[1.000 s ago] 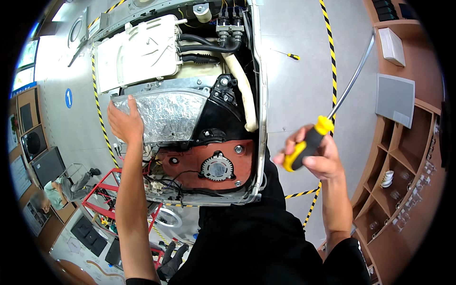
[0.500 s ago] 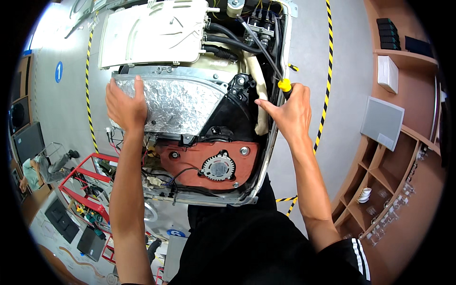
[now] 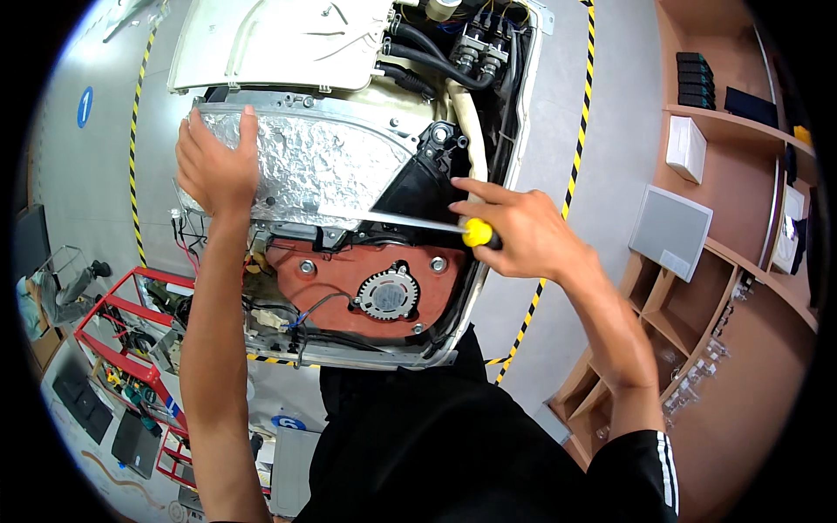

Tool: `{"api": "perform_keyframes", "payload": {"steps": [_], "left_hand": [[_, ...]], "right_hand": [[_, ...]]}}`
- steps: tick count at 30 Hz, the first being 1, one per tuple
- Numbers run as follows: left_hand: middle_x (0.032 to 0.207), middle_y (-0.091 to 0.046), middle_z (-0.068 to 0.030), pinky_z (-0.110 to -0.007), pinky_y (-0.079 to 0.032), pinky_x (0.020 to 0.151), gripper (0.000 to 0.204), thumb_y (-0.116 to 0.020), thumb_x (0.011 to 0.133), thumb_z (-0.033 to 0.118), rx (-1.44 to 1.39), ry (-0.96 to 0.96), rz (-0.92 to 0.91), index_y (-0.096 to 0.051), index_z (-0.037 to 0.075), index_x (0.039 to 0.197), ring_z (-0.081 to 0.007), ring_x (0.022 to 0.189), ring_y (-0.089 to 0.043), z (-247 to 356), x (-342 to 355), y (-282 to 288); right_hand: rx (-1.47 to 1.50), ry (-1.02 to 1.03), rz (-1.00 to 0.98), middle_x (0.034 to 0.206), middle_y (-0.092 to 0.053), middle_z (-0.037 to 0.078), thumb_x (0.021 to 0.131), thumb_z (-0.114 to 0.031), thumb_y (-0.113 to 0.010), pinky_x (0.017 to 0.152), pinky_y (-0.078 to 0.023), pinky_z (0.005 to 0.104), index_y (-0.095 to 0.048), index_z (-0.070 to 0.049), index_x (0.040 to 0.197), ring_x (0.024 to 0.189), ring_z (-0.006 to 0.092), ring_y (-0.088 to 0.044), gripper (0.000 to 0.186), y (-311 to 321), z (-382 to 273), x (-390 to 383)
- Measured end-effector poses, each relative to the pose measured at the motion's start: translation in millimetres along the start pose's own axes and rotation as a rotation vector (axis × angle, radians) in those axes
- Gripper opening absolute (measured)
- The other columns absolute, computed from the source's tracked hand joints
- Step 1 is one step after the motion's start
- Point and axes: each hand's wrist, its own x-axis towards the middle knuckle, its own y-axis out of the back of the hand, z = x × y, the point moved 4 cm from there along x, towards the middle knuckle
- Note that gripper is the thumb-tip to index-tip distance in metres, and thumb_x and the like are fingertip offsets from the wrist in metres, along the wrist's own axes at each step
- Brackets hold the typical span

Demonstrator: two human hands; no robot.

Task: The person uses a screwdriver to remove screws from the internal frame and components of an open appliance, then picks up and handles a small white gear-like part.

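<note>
A foil-covered panel (image 3: 323,157) lies in the opened top of a white-framed appliance. My left hand (image 3: 218,166) grips its left end, thumb over the foil and fingers at the outer edge. My right hand (image 3: 527,228) holds a long screwdriver (image 3: 414,220) by its yellow and dark handle, with two fingers stretched out past it. The shaft points left, and its tip is over the panel's near edge; whether it touches cannot be made out. Nearer me sits a reddish-brown plate (image 3: 327,279) with a round toothed metal part (image 3: 388,294). A black plastic housing (image 3: 423,196) adjoins the foil.
Beyond the panel is a cream plastic cover (image 3: 279,44), with black hoses (image 3: 427,57) to its right. Loose wires (image 3: 187,240) hang at the left. A red metal frame cart (image 3: 122,357) stands lower left, wooden shelving (image 3: 663,288) at right. Striped tape (image 3: 575,157) marks the floor.
My right hand has come nearer to me, and the screwdriver has swung from pointing away to pointing left across the panel. My left hand keeps its place on the panel as the view shifts.
</note>
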Motion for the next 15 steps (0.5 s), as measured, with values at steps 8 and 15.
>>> {"api": "perform_keyframes", "payload": {"steps": [8, 15], "left_hand": [[0.139, -0.048, -0.0181, -0.05, -0.03, 0.107, 0.078, -0.061, 0.085, 0.06, 0.013, 0.0, 0.002, -0.046, 0.004, 0.137, -0.0339, 0.13, -0.043, 0, 1, 1], [0.134, -0.053, -0.0184, -0.049, -0.035, 0.104, 0.074, -0.064, 0.083, 0.057, -0.006, -0.038, 0.021, -0.051, 0.003, 0.132, -0.0351, 0.126, -0.048, -2, 5, 0]], "right_hand": [[-0.371, 0.023, -0.329, 0.133, -0.057, 0.012, 0.072, -0.017, -0.071, 0.069, -0.056, 0.0406, -0.066, -0.011, 0.12, 0.082, 0.032, -0.07, 0.049, -9, 12, 16], [-0.484, 0.064, -0.341, 0.13, -0.06, 0.007, 0.077, -0.011, -0.063, 0.063, -0.056, 0.0387, -0.067, -0.005, 0.118, 0.077, 0.0288, -0.07, 0.041, 4, 21, 7]]}}
